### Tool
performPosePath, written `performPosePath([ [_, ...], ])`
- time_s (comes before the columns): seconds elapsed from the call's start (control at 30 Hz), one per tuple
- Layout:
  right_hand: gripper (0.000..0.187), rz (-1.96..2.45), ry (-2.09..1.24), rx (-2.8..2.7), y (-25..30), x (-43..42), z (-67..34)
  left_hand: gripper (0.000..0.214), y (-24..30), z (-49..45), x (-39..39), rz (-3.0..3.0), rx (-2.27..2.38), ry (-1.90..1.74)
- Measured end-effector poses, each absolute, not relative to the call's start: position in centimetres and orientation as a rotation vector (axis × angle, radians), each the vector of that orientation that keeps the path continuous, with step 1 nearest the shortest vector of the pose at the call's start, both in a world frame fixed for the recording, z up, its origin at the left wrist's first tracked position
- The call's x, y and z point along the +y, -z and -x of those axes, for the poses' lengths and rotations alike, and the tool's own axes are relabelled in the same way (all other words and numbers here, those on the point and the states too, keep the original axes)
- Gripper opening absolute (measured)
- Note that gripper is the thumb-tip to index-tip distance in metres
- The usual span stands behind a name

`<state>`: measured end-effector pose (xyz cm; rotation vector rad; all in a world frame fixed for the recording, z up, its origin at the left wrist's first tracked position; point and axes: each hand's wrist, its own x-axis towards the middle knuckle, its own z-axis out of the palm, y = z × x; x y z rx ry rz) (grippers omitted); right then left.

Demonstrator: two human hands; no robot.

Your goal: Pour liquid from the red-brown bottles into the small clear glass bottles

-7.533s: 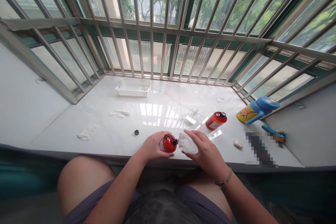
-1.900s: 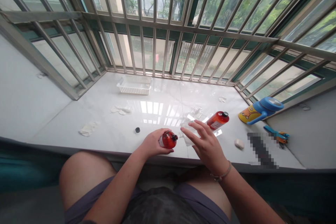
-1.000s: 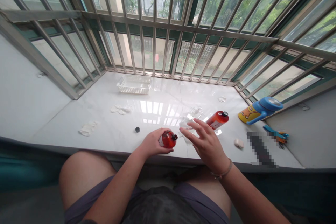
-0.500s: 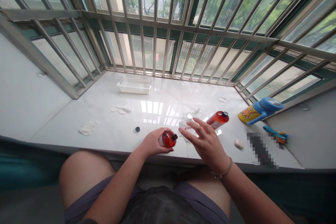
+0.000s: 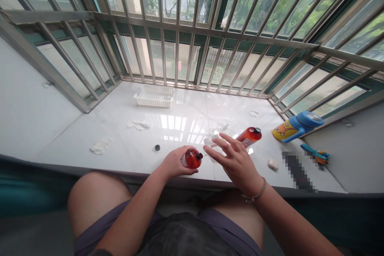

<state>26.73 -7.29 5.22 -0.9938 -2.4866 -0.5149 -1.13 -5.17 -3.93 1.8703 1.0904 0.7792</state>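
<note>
currently, left hand [image 5: 174, 163] grasping uncapped red bottle [image 5: 192, 159]; right hand [image 5: 237, 161] splayed at clear bottle [image 5: 209, 141], cannot tell if gripping.

Looks glossy and smooth on the countertop [image 5: 126, 144], shiny and translucent on the held red bottle [image 5: 191, 160], plastic on the basket [image 5: 153, 103], metallic along the grille [image 5: 240, 36].

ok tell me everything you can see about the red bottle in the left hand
The red bottle looks glossy and translucent, with rounded shoulders, a narrow dark neck without a cap, and a pale label partly in view. The left hand grips its side near the counter's front edge. It leans, neck toward the right. Its fill level and whether its base touches the counter can't be made out.
</note>
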Motion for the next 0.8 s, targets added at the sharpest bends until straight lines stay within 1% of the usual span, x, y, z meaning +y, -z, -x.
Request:
performPosePath([
  [0.47, 0.062, 0.968, 0.526, -2.524, -5.39, -7.15, -26.51, 0.078, 3.88, 1.14, -5.18, -1.867, 1.071, -0.808],
  [0.8, 0.062, 0.962, 0.535, -2.522, -5.64, -7.12, -26.24, 0.080, 4.16, 1.14, -5.20, -1.872, 1.087, -0.820],
])
